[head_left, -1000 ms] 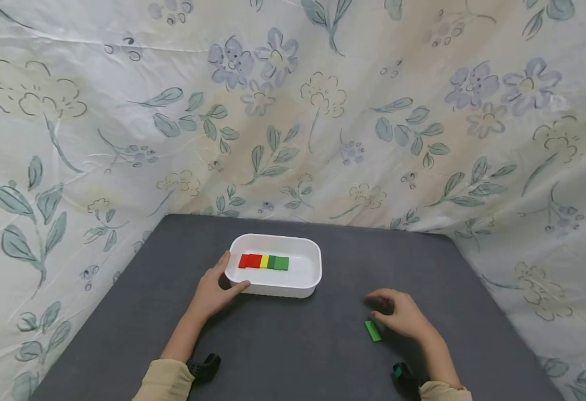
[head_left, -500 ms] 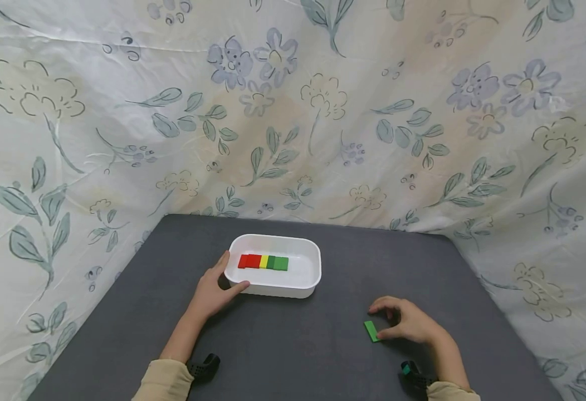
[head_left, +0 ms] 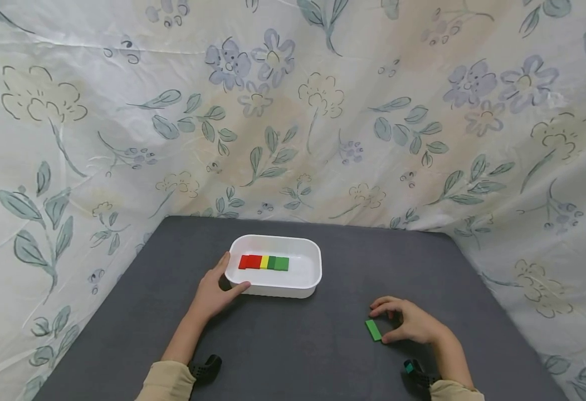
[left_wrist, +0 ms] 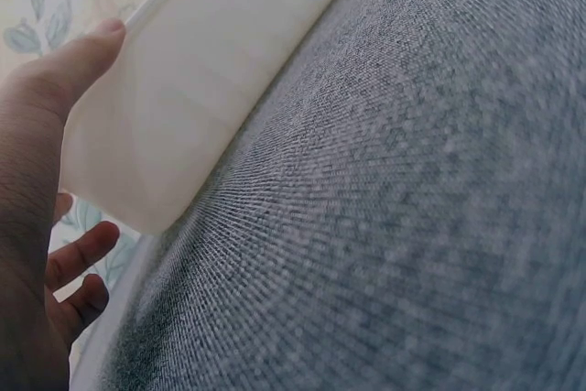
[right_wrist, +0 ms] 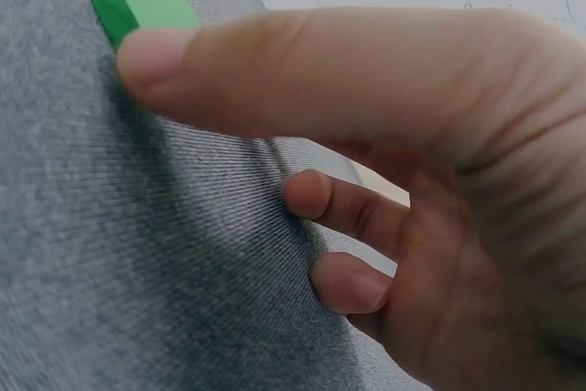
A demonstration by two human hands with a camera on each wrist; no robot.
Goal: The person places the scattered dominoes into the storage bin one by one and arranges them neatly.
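In the head view a white plastic tub [head_left: 300, 274] stands on the dark grey cloth, with a row of flat red [head_left: 254, 262], yellow [head_left: 264, 262] and green blocks [head_left: 281, 263] inside. My left hand [head_left: 211, 294] grips its left end, thumb on the near rim, fingers round the far-left side. The left wrist view shows this thumb against the tub's wall [left_wrist: 183, 89]. My right hand [head_left: 410, 322] is at a small green block [head_left: 373, 330] on the cloth, index finger by the far end, thumb touching the near end. In the right wrist view the thumb partly covers this block [right_wrist: 156, 8]; the index fingertip is hidden.
The dark grey cloth [head_left: 293, 345] covers the whole table. Behind and beside it hangs a floral fabric backdrop [head_left: 318, 167]. Black wrist devices are worn on the left wrist [head_left: 206, 367] and right wrist [head_left: 418, 374].
My right hand has shifted nearer and to the right; its thumb went from the block's far end to its near end. The left hand and tub have stayed put.
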